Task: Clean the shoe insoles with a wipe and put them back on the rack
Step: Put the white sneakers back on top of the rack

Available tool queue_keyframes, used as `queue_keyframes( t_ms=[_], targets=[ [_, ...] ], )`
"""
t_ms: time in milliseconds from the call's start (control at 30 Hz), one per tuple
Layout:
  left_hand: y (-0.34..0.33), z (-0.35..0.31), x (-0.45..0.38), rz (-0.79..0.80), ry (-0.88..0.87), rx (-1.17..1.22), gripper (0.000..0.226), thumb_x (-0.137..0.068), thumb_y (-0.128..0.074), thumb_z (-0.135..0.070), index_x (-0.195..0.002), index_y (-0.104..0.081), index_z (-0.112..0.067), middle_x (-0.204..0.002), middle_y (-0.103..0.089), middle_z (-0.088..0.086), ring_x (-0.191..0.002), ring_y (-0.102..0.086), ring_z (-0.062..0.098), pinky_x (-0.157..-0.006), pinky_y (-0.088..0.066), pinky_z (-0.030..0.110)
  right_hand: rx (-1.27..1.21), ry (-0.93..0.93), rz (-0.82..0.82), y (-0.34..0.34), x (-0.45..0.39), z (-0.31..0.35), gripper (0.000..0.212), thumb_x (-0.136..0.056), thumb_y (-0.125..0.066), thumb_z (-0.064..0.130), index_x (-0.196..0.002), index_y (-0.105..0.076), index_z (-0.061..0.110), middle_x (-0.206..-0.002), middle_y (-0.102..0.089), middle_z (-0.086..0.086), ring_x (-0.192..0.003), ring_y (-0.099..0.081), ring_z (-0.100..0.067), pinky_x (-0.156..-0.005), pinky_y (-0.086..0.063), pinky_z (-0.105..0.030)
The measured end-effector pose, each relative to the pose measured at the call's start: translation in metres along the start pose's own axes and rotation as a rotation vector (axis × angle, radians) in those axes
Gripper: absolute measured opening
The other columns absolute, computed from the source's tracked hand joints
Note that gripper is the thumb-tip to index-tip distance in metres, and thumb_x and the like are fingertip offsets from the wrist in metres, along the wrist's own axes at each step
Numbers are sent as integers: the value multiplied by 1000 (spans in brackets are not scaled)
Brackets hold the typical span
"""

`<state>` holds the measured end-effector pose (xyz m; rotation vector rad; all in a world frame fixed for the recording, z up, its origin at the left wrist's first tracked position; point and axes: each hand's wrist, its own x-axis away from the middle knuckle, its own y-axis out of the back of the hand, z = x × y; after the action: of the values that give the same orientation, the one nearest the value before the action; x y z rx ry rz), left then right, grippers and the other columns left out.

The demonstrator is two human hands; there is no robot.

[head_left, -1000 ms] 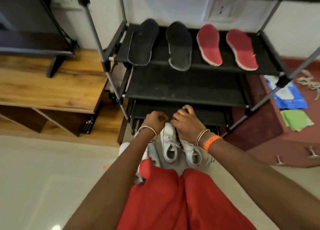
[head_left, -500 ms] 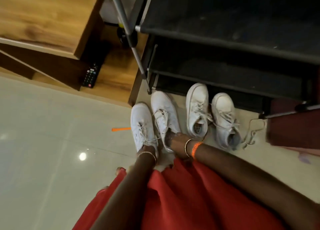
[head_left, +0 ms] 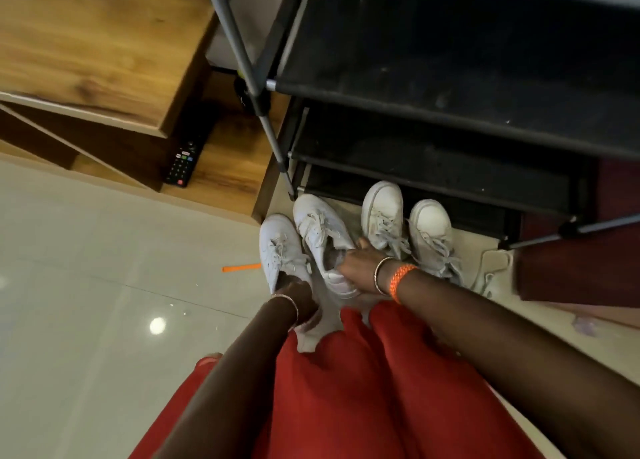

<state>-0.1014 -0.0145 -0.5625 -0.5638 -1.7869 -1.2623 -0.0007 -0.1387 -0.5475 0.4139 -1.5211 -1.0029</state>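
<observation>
A: Where are the hands?

B: Both are down at the near pair of white sneakers on the floor tiles (head_left: 104,285), just in front of the black shoe rack (head_left: 450,88). The left hand (head_left: 298,294) is at the heel opening of the left sneaker (head_left: 280,251); the right hand (head_left: 356,268) reaches into the mouth of the right sneaker (head_left: 322,237), which lies tilted toward it.

A: Are the fingers gripping anything?

B: The right hand's fingers curl over the collar and dip inside the shoe, so I judge they have hold of the shoe's edge or the insole within. The insole itself is hidden inside. The left hand's fingers are tucked behind the wrist and the shoe's heel; I cannot tell whether they hold it or only steady it.

A: Why hold them like that?

B: Probably to brace each shoe while an insole is pulled out for wiping. The tilt opens the mouth toward the reaching hand.

A: And the other shoes?

B: A second pair of white sneakers (head_left: 408,226) stands just beside, toes toward the rack's lowest shelf, untouched. A loose white lace (head_left: 491,268) lies to their right.

A: Any wipe?

B: None visible. A remote control (head_left: 181,164) rests on the low wooden shelf (head_left: 225,168) to the left, and an orange strip (head_left: 242,267) lies on the tiles.
</observation>
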Motion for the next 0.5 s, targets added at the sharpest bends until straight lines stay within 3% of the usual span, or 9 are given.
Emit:
queue_keyframes(
  t_ms=[100,200,333,433,500],
  targets=[
    [57,2,40,-169,-60,135,38,-100,-34,-21,-121,-51,5,-128,-52,26,-119,-48,35,-95,-32,32,-93,-62,-118,50,24,-6,31,-87,-48,8,-117,-54,14,-120,-58,-7,-115,-53,-26,-87,-41,-37],
    [114,9,87,-319,-178,111,34,-99,-38,-23,-108,-58,3,-116,-59,25,-108,-54,32,-79,-33,30,-157,-120,-155,96,62,0,28,-85,-49,12,-112,-56,13,-119,-57,-10,-110,-56,-28,-78,-42,-32],
    [165,0,153,-479,-281,13,35,-91,-50,-41,-77,-58,-10,-94,-65,20,-92,-59,34,-64,-33,29,-283,-230,-360,148,133,21,32,-80,-52,20,-110,-54,12,-118,-57,-8,-111,-53,-29,-88,-43,-36],
    [193,-13,214,-519,-390,-44,38,-82,-61,-53,-91,-58,-16,-94,-66,10,-91,-60,28,-64,-36,28,-324,-287,-456,194,197,38,49,-80,-58,36,-122,-46,15,-126,-49,-4,-119,-45,-25,-95,-37,-41],
    [212,-18,270,-516,-501,-53,53,-73,-73,-49,-107,-45,-20,-97,-63,6,-90,-59,25,-67,-38,27,-329,-330,-531,231,247,52,54,-77,-64,43,-119,-43,15,-124,-47,-2,-118,-44,-24,-95,-37,-42]
  ],
)
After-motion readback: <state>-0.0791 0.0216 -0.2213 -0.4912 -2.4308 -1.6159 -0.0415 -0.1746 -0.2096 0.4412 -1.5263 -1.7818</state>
